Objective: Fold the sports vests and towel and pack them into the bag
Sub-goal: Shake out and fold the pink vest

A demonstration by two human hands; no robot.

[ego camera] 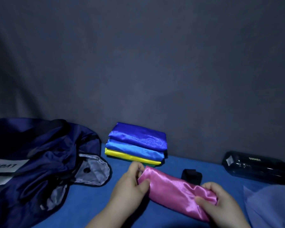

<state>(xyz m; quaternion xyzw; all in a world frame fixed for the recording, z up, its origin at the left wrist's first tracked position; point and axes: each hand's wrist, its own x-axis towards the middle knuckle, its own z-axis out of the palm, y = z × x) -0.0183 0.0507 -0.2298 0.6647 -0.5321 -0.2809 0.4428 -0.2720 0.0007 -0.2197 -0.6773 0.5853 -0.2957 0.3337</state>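
— From where is the scene seen?
— One head-worn view is given. The surface (89, 203) is looked at from above its near edge, forward and slightly downward.
— How near is the camera held?
— Close. The left hand (130, 183) and right hand (220, 204), with the pink vest (176, 186) gripped between them, are caught at the bottom of the frame, and the forearms are cut by it.
— How much is taken in?
— The surface is confined to the lower third, from the bag (31, 162) at the left edge to the black bottle (257, 167) at the right. Beyond the far edge, the frame is filled by the grey backdrop (138, 63).
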